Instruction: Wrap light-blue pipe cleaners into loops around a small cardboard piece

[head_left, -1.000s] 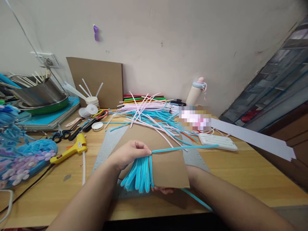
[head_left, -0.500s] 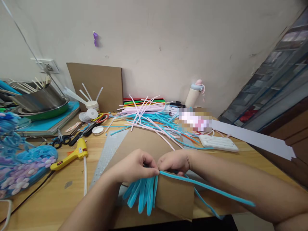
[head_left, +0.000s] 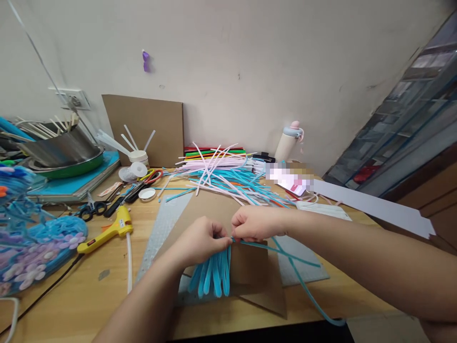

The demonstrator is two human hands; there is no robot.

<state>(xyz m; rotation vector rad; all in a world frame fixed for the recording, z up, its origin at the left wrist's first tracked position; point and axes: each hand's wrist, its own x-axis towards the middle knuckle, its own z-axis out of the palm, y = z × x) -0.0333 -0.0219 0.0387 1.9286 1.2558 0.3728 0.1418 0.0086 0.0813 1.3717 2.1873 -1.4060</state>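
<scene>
My left hand [head_left: 208,240] is closed, its thumb and fingers pinching the top of a row of looped blue pipe cleaners [head_left: 213,276]. The loops hang below it, side by side. Close by on the right, my right hand [head_left: 250,225] pinches a blue pipe cleaner near the last loop. Two long blue ends trail off to the right, one [head_left: 310,295] curving down past the table's front edge. Behind the loops is a piece of brown cardboard [head_left: 252,267], partly covered by my hands. Under that lies a larger cardboard sheet [head_left: 200,209].
A pile of pink and blue pipe cleaners [head_left: 228,178] lies at the back. To the left are a yellow glue gun [head_left: 107,233], scissors [head_left: 93,207] and a blue flowered craft piece [head_left: 46,243]. A bottle [head_left: 286,143] and a power strip [head_left: 323,209] stand at the right.
My right hand has risen slightly with its fingers now closed in a pinch. The long blue end has swung and now reaches less far right. The loops and cardboard have tilted.
</scene>
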